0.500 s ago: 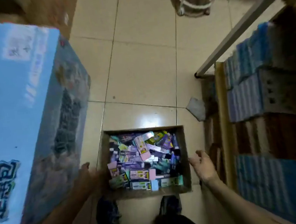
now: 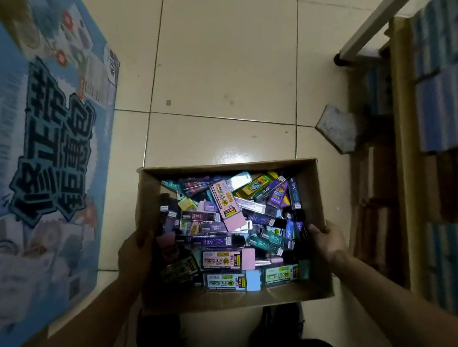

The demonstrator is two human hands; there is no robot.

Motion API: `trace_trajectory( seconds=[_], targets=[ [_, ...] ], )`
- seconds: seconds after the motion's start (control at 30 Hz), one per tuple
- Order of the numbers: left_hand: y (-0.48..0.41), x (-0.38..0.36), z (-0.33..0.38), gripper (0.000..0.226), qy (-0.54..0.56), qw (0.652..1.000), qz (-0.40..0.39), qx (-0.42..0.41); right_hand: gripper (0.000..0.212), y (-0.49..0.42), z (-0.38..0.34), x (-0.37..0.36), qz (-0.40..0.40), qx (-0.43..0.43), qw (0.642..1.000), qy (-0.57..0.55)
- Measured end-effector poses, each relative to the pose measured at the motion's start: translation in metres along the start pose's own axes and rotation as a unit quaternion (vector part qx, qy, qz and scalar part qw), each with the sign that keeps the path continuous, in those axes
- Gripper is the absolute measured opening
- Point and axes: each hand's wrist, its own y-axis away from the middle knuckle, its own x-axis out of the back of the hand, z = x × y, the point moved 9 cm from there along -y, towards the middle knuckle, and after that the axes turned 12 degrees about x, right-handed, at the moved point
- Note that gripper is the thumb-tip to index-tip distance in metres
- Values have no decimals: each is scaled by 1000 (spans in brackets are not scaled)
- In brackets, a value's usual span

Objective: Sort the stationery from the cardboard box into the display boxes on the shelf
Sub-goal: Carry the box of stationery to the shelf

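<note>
An open brown cardboard box (image 2: pixel 234 298) sits low in front of me over the tiled floor, full of several small stationery packs (image 2: pixel 227 229) in purple, pink, teal and yellow. My left hand (image 2: pixel 135 255) grips the box's left wall, with the thumb over its rim. My right hand (image 2: pixel 326 238) grips the right wall, thumb inside the rim. On the right stands a shelf (image 2: pixel 408 156) with rows of blue and brown display boxes (image 2: pixel 448 113).
A large blue printed carton (image 2: pixel 25 165) fills the left side, close to the box. A grey cloth-like piece (image 2: pixel 335 126) lies on the floor by the shelf foot. A metal shelf rail (image 2: pixel 391 9) runs diagonally at the upper right. My shoes (image 2: pixel 276 325) show below the box.
Both hands have closed onto the side walls of the cardboard box; before, they hovered just beside it. The box now looks larger and nearer in view.
</note>
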Motion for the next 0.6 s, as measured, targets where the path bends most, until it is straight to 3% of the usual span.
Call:
trace_trajectory(
  seconds=[0.27, 0.43, 0.6],
  targets=[
    [42, 45, 40, 30, -55, 998, 19, -14, 25, 52, -45, 40, -18, 23, 999, 14],
    [112, 116, 85, 31, -17, 997, 71, 6, 31, 137, -140, 113, 20, 118, 991, 66],
    [209, 204, 158, 55, -28, 992, 120, -12, 31, 221, -232, 189, 58, 142, 985, 84]
  ],
)
